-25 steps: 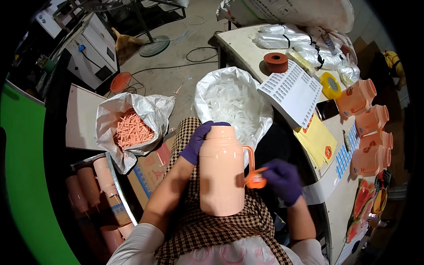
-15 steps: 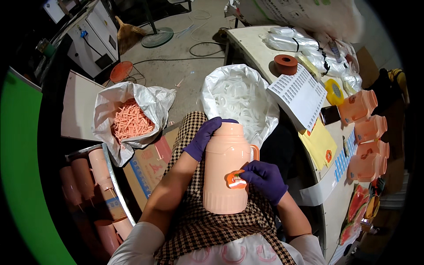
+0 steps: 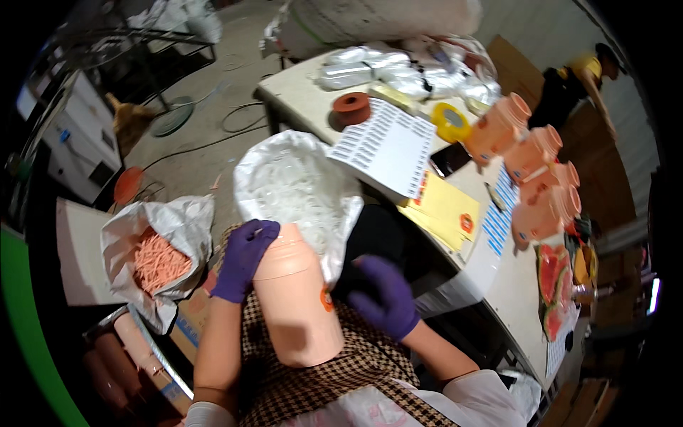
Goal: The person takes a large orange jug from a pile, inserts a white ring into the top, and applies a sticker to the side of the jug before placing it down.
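You are holding a tall peach-coloured plastic jug (image 3: 297, 299) upright on your lap, over the brown checked cloth (image 3: 341, 377) covering your legs. Its long axis is running roughly vertical, leaning a little, with the narrower shouldered top pointing up and away from you towards the open white plastic bag of pale pieces (image 3: 295, 188). Your left hand (image 3: 244, 257), in a purple glove, is gripping the jug's shoulder, fingers curled and clamped on its upper left side. Your right hand (image 3: 383, 297), also gloved in purple, is sitting just beside the jug's right side near a small orange piece (image 3: 326, 299) on its wall; it is blurred, fingers loosely spread, and whether they are touching the jug cannot be told. A second white bag of orange-pink pieces (image 3: 158, 260) is lying to your left.
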